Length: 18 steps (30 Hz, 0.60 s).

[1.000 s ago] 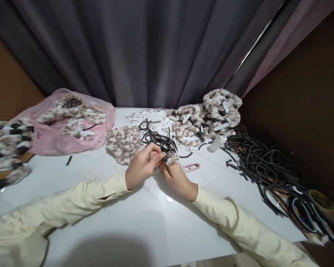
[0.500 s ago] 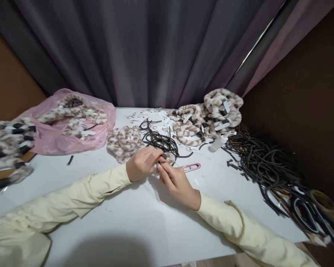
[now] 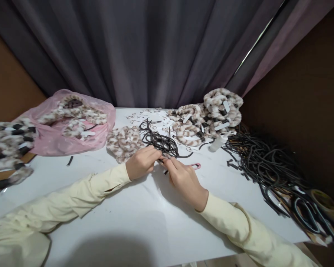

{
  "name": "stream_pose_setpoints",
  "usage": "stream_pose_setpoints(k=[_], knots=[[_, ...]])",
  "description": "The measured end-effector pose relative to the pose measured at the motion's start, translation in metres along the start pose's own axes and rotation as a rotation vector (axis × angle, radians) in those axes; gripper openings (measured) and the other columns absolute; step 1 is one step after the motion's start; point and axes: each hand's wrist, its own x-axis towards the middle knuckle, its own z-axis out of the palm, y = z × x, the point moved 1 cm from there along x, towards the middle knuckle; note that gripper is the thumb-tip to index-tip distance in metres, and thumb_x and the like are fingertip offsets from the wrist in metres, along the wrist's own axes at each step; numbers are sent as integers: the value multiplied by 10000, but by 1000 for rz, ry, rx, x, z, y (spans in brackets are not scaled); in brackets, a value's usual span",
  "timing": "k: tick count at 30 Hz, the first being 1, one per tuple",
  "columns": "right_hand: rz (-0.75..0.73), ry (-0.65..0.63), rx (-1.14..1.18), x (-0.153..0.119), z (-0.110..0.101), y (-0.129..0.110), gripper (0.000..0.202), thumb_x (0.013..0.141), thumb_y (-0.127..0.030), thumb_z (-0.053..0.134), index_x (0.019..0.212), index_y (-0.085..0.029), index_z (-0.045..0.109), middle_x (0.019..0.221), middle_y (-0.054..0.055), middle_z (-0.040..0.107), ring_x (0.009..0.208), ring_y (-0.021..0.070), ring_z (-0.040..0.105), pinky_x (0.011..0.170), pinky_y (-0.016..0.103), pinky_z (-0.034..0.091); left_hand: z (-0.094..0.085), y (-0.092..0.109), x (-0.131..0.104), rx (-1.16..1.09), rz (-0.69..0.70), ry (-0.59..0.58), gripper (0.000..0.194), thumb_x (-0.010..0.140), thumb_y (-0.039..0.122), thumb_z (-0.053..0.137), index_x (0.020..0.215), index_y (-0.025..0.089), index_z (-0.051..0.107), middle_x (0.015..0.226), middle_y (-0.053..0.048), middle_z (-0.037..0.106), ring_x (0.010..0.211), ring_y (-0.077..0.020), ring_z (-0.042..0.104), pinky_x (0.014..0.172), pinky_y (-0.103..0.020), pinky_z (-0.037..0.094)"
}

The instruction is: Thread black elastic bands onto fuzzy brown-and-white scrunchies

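The right hand (image 3: 186,181) now hides more of the pink snips (image 3: 197,166) near the black cords (image 3: 163,142); it and the left hand (image 3: 140,163) pinch a small dark piece (image 3: 160,160) in their fingertips

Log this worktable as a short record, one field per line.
Left hand: fingertips meeting the right's
Right hand: closed, beside pink tool
Held: small dark piece, mostly hidden
Beyond hands: black cords, spotted fluffy pile
Left side: pink bag with fluffy pieces
Right side: bottle, larger cord heap
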Motion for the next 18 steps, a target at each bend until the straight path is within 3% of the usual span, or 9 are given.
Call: stream_pose_setpoints(k=[4,9,12,18], knots=[[17,61,-59,5,-5,7,222,849,-69,357,894,-165,552,781,69,551,737,190,490,509,263,277,-1,4,2,-61,-81,29,209,858,110,360,755,175,530,606,-20,494,602,-149,444,585,-244,363],[162,25,382,17,-5,26,233,910,-195,339,714,-183,464,835,56,521,773,172,456,660,270,366,-1,11,5,-192,-247,50,201,886,181,401,738,171,536,619,-8,537,589,-118,492,573,-209,377],[218,-28,619,20,-2,31,282,914,-236,342,640,-191,396,694,14,474,690,152,442,630,258,350,-2,17,6,-254,-328,22,203,877,202,424,713,178,541,624,-6,559,575,-112,505,562,-203,381],[352,-102,836,21,5,35,319,879,-291,407,582,-181,373,582,-31,405,594,113,397,584,229,305,-8,26,8,-333,-404,2,218,863,196,424,686,187,550,595,4,551,559,-107,504,564,-192,390]])
